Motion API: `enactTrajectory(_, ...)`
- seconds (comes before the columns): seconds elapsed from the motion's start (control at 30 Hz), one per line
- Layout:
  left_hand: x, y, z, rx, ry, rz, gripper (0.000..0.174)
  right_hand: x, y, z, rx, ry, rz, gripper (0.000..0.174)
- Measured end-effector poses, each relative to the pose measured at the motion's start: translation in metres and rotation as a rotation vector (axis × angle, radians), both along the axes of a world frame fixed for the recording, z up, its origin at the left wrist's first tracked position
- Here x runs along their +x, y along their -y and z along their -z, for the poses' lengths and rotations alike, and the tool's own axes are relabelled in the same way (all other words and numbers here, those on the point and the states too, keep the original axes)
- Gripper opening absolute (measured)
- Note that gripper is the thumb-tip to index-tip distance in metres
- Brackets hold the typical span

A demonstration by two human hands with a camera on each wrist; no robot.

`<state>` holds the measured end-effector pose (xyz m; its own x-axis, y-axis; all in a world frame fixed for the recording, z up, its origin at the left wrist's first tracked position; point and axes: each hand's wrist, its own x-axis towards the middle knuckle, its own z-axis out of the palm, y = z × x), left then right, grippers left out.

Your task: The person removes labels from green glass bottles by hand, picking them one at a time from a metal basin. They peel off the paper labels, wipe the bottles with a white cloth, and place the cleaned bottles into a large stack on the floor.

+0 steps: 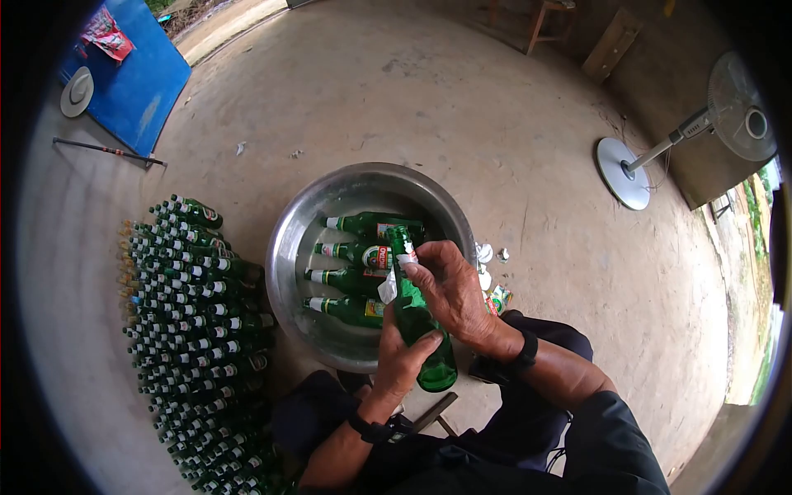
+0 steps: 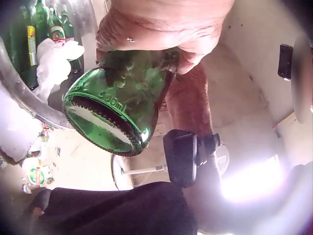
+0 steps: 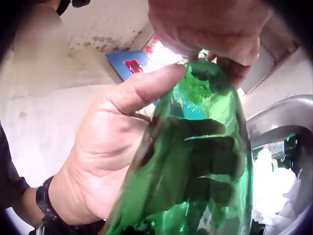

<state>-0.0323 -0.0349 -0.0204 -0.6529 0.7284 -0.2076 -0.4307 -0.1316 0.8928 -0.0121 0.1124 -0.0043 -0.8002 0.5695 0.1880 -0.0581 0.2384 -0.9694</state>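
Observation:
A green glass bottle [image 1: 429, 355] is held tilted over the near right rim of a metal basin [image 1: 285, 239]. My left hand [image 1: 400, 359] grips its body from below; in the right wrist view the left fingers [image 3: 210, 161] show through the glass. My right hand [image 1: 454, 293] pinches at the neck, where a piece of label [image 1: 407, 254] sits. In the left wrist view the bottle's ridged base [image 2: 102, 127] faces the camera. White crumpled paper [image 1: 388, 288] lies beside the bottle, over the basin. Several labelled green bottles [image 1: 346, 282] lie in the basin.
Many green bottles [image 1: 194, 330] stand packed to the left of the basin. Torn labels [image 1: 498, 299] and white scraps [image 1: 484, 253] lie on the floor to its right. A fan [image 1: 623, 173] stands at the right; a blue panel [image 1: 140, 82] is at the upper left.

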Motion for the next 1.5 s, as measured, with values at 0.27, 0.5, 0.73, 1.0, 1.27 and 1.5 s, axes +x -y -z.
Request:
enactTrajectory(0.27, 0.001, 0.002, 0.009, -0.158, -0.244, -0.063, 0.066, -0.004, -0.004, 0.022, -0.057, 0.069, -0.071, 0.038)
enactTrajectory(0.5, -0.006, 0.009, 0.004, -0.172, -0.189, -0.059, 0.065, -0.006, -0.007, -0.004, -0.204, 0.130, -0.266, 0.051)
enactTrajectory(0.73, -0.011, 0.010, -0.003, -0.123, -0.038, -0.024, 0.053, -0.010, -0.005, 0.003, -0.399, 0.168, -0.229, 0.046)
enactTrajectory(1.0, -0.009, 0.009, -0.008, -0.128, 0.044, -0.054, 0.048, -0.016, -0.016, 0.005, -0.208, 0.316, -0.136, 0.035)
enactTrajectory(1.27, -0.039, 0.023, -0.008, -0.099, 0.045, -0.217, 0.047, -0.027, -0.041, 0.099, 0.176, 0.301, -0.079, 0.028)
enactTrajectory(1.5, -0.044, 0.029, 0.016, -0.081, 0.153, -0.301, 0.041, -0.031, -0.054, 0.144, 0.428, 0.569, 0.038, 0.030)
